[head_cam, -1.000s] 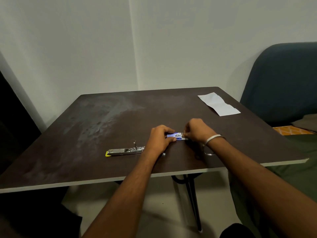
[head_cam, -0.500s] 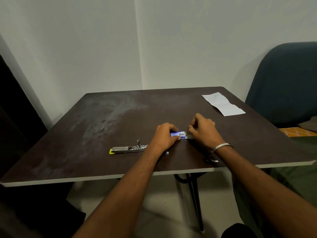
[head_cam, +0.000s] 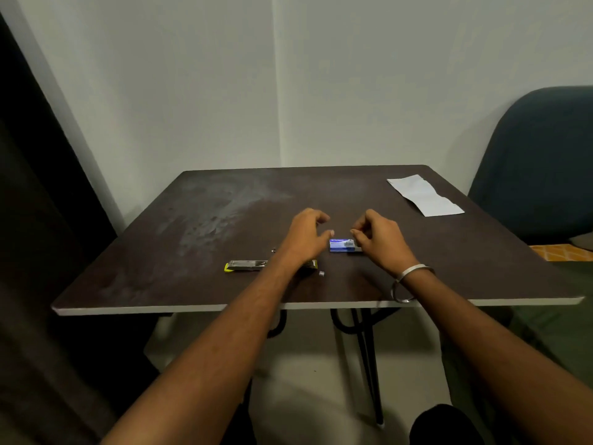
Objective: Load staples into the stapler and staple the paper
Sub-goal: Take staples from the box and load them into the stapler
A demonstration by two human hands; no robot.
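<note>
A small blue-and-white staple box lies on the dark table, its inner tray poking out a little on the right. My left hand hovers just left of the box, off it, with fingers spread. My right hand is at the box's right end with thumb and fingers pinched together; whether anything is between them is too small to see. The metal stapler, yellow-tipped, lies flat near the front edge, partly hidden under my left forearm. The white paper rests at the far right corner.
A tiny silver piece sits by the stapler's right end. A dark blue chair stands right of the table, and white walls meet behind it. Black metal table legs show below the front edge.
My left hand has let go of the staple box and lifted up with fingers apart. The box now lies free on the table. My right hand rose slightly at the box's right end.
</note>
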